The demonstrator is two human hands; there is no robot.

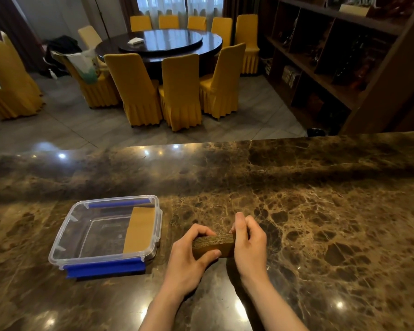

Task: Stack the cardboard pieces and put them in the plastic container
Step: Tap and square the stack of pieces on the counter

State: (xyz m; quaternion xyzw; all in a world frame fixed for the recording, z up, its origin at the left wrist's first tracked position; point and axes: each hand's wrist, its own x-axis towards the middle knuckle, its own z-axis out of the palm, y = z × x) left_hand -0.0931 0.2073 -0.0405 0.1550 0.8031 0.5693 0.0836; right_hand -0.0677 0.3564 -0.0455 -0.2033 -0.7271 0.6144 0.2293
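A stack of brown cardboard pieces [214, 244] is held just above the marble counter, its corrugated edges facing me. My left hand [189, 256] grips its left end with thumb and fingers. My right hand [249, 242] closes over its right end. To the left stands a clear plastic container [86, 235] with blue clips, lid off. One flat cardboard piece [140, 230] lies inside it along the right wall. The stack is about a hand's width to the right of the container.
The brown marble counter [320, 211] stretches wide to the right and far side. Beyond its far edge are a round dining table [163, 44] with yellow-covered chairs and a dark shelf unit [344, 56] at the right.
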